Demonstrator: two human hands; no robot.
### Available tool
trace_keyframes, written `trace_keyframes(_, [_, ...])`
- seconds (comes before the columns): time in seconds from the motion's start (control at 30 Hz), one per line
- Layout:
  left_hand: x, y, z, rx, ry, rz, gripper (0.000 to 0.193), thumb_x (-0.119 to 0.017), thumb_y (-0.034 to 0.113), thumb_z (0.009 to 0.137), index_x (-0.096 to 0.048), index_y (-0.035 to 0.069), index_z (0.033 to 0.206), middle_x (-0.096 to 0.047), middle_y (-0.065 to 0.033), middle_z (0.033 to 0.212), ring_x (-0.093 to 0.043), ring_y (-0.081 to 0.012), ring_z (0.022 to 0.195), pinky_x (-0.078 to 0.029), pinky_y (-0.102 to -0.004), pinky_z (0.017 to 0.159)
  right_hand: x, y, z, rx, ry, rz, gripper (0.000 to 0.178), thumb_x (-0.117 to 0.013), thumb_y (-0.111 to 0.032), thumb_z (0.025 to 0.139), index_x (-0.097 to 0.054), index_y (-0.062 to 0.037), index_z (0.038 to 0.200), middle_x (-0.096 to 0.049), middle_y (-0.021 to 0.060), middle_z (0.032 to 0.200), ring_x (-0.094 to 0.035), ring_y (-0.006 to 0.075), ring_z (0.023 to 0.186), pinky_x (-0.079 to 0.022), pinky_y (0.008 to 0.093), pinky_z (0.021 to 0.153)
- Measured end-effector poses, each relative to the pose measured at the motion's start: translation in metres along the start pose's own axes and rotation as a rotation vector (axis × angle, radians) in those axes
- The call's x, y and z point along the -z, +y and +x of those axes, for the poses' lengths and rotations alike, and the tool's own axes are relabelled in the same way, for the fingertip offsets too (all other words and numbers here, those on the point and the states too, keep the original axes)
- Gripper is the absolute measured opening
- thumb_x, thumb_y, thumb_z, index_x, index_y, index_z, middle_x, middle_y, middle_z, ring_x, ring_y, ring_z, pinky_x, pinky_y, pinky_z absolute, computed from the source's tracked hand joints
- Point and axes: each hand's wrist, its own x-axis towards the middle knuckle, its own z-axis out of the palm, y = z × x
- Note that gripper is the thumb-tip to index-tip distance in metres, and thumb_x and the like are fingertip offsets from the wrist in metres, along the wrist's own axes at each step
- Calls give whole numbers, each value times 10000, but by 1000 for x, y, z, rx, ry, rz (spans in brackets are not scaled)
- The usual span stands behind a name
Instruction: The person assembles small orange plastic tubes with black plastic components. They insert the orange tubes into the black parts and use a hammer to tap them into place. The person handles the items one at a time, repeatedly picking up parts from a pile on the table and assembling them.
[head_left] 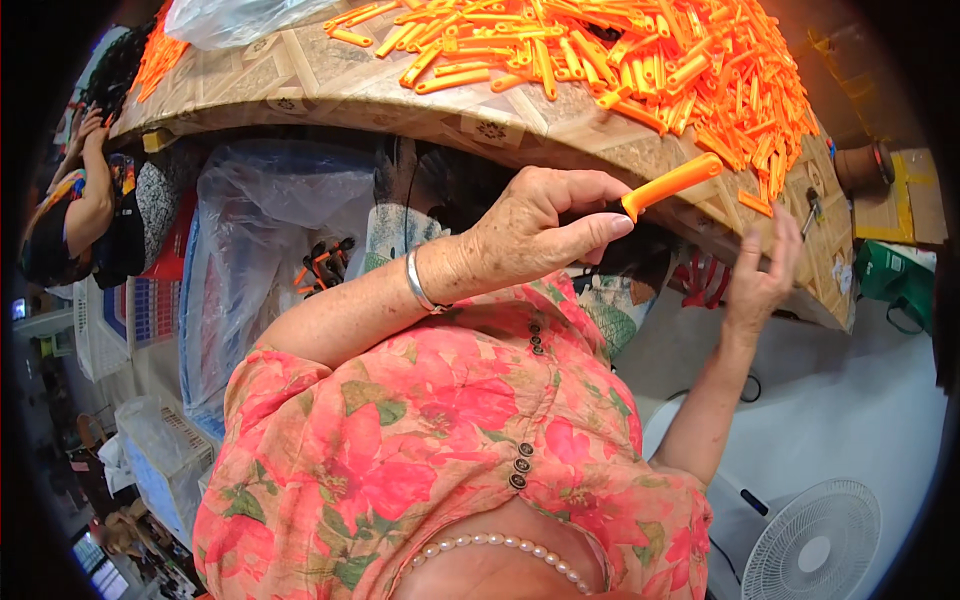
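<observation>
My left hand (575, 222), with a silver bangle on its wrist, pinches an orange plastic handle (680, 183) near its dark end, between thumb and fingers. The handle points to the upper right, just off the table's front edge. My right hand (765, 275) is at the table's right front edge, thumb and fingers apart, with nothing visible between them. Just beyond its fingertips lies a loose orange piece (755, 203); whether they touch it I cannot tell. A big heap of similar orange handles (690, 70) spreads over the patterned table (440, 112).
Left of my lap is a plastic-lined blue bin (225, 230) with several black-and-orange pieces (325, 262) inside. A white fan (815, 550) stands at lower right. A green bag (893, 285) hangs by the table's right end. Another person's arm (90, 190) shows at far left.
</observation>
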Motion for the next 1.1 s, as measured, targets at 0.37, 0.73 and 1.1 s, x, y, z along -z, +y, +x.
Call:
trace_keyframes(0.37, [-6,-9,-3,-259,-60,550,211,-713,134,852,-672,20,1024,-673,-115,753,-669,-197,631,-502,-279,574,3,-121,-32,-566,-290,1201,263,-693,-131,910,-656,23,1120,-677,59,1005,-590,72,829,-466,223,774])
trace_keyframes(0.73, [-14,-18,-2,146,63,40,170,-586,149,956,-649,-2,912,-565,27,631,-520,-53,550,-414,-221,514,-10,-92,-17,-247,-250,700,156,-698,-133,886,-662,-17,984,-659,69,906,-619,181,866,-489,309,785])
trace_keyframes(1.1, [18,-56,10,287,327,-215,202,-505,137,985,-641,-7,1024,-578,0,697,-530,-89,651,-453,-229,653,21,172,7,-411,-340,-465,451,-613,-409,869,-619,-148,1237,-629,211,1120,-601,378,1058,-479,475,897])
